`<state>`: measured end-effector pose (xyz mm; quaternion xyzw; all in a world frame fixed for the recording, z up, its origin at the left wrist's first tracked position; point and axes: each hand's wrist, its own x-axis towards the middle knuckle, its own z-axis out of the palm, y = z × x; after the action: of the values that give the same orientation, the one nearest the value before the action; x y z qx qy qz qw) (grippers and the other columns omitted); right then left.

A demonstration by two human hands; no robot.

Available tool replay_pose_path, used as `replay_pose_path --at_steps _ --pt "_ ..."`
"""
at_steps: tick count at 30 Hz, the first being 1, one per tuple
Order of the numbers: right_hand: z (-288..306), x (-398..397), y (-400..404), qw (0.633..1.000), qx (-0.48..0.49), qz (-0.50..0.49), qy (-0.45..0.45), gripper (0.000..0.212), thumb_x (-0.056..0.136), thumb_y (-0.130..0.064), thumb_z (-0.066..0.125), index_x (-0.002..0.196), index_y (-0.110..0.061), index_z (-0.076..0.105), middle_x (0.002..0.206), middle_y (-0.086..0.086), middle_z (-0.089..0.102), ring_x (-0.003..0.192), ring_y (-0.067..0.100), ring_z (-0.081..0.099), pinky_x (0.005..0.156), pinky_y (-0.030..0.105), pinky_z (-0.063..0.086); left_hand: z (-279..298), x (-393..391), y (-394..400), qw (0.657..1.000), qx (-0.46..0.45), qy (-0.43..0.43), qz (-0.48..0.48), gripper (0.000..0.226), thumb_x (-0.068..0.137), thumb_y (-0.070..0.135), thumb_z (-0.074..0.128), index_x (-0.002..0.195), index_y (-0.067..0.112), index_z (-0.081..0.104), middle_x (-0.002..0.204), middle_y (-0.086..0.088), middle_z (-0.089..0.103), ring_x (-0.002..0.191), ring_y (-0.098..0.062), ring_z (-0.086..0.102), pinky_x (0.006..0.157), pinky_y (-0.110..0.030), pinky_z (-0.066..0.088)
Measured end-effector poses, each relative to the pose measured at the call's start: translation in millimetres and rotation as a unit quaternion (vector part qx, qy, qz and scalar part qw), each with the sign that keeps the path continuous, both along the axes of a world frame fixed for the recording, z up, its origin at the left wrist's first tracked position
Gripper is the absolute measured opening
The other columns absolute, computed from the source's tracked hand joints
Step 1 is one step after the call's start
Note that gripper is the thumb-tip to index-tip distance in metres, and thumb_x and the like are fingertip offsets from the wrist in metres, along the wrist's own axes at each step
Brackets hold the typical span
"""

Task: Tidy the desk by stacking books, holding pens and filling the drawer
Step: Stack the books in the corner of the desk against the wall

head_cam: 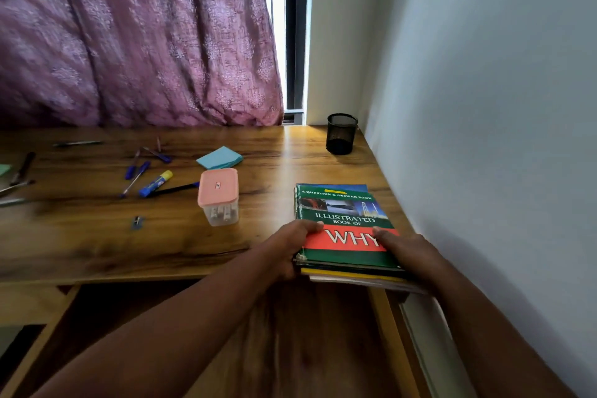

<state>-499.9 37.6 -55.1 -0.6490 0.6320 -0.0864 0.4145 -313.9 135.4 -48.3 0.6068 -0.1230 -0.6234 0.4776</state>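
A stack of books [342, 213], topped by a green and red "Illustrated Book of Why", lies at the desk's front right, its near end jutting past the desk edge. My left hand [289, 244] grips the stack's near left corner, thumb on the cover. My right hand [405, 252] grips the near right corner the same way. A black mesh pen holder [341, 133] stands at the back right corner. Several blue pens [139, 171] and a glue stick [156, 183] lie scattered at the desk's middle left.
A clear box with a pink lid [218, 195] stands left of the books, a pad of blue sticky notes [219, 158] behind it. A small sharpener [137, 222] lies nearer. More pens lie at the far left. A white wall [484, 139] borders the desk's right; a purple curtain [129, 35] hangs behind.
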Motion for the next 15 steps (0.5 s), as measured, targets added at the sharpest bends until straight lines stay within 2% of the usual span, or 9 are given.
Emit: replay_pose_path --at_steps 2,4,7,9,11,12,13,15 --pt "18.8 -9.5 22.0 0.983 0.097 -0.009 -0.155 0.051 0.079 -0.047 0.067 0.108 -0.006 0.065 0.09 0.011 0.073 0.073 0.023 0.067 0.066 0.029 0.052 15.3 0.5 24.8 1.0 -0.009 -0.008 -0.001 0.018 0.093 0.017 0.054 0.092 0.0 0.053 0.051 -0.01 0.063 0.038 -0.02 0.061 0.039 -0.021 0.05" --pt "37.7 -18.6 45.9 0.953 0.191 -0.01 -0.235 0.036 0.081 -0.028 0.068 0.105 -0.001 0.065 0.08 0.012 0.074 0.062 0.021 0.068 0.055 0.026 0.051 29.4 1.2 49.7 1.0 -0.016 0.005 -0.006 0.018 0.093 0.012 0.051 0.08 0.0 0.053 0.048 -0.01 0.061 0.035 -0.019 0.058 0.037 -0.019 0.048" --pt "60.2 -32.0 77.1 0.901 0.292 -0.016 -0.322 0.052 0.069 -0.021 0.074 0.108 0.011 0.06 0.09 0.024 0.071 0.063 0.028 0.07 0.053 0.031 0.057 48.2 -3.8 87.2 0.997 -0.02 0.073 -0.021 0.016 0.089 0.012 0.05 0.085 -0.002 0.057 0.067 -0.015 0.063 0.049 -0.023 0.062 0.053 -0.025 0.054" --pt "73.7 -39.4 98.0 0.898 0.3 -0.016 -0.321 0.081 0.04 -0.021 0.092 0.106 0.014 0.06 0.093 0.028 0.069 0.063 0.032 0.069 0.052 0.032 0.058 58.4 -7.3 110.7 0.994 -0.037 0.099 -0.034 0.018 0.084 0.01 0.051 0.096 -0.002 0.058 0.08 -0.018 0.064 0.061 -0.025 0.064 0.06 -0.029 0.056" --pt "87.9 -49.4 118.9 0.898 0.306 -0.006 -0.315 0.098 0.016 -0.018 0.096 0.102 0.014 0.061 0.09 0.028 0.069 0.061 0.031 0.069 0.049 0.031 0.057 69.8 -10.4 134.5 0.988 -0.049 0.136 -0.053 0.029 0.078 0.011 0.054 0.104 -0.002 0.059 0.096 -0.022 0.063 0.072 -0.028 0.063 0.065 -0.032 0.056" --pt "95.5 -55.5 130.5 0.897 0.306 0.009 -0.319 0.095 0.014 -0.018 0.096 0.097 0.013 0.062 0.083 0.026 0.07 0.058 0.028 0.069 0.046 0.028 0.055 74.4 -11.0 145.4 0.986 -0.051 0.146 -0.068 0.033 0.076 0.012 0.055 0.106 -0.002 0.06 0.102 -0.023 0.06 0.076 -0.028 0.062 0.067 -0.033 0.055" --pt "106.5 -58.9 145.5 0.903 0.291 0.024 -0.316 0.082 0.018 -0.018 0.097 0.087 0.01 0.064 0.073 0.02 0.071 0.053 0.023 0.068 0.043 0.023 0.052 78.0 -10.6 154.9 0.984 -0.049 0.149 -0.08 0.036 0.074 0.013 0.057 0.106 -0.003 0.06 0.105 -0.023 0.059 0.077 -0.028 0.062 0.068 -0.034 0.054" --pt "130.6 -55.9 172.8 0.909 0.254 0.041 -0.327 0.047 0.029 -0.008 0.094 0.065 0.005 0.066 0.05 0.009 0.066 0.04 0.009 0.062 0.037 0.016 0.046 81.9 -9.6 170.0 0.983 -0.042 0.156 -0.089 0.035 0.071 0.013 0.059 0.101 -0.005 0.062 0.1 -0.024 0.062 0.072 -0.028 0.064 0.062 -0.032 0.057"
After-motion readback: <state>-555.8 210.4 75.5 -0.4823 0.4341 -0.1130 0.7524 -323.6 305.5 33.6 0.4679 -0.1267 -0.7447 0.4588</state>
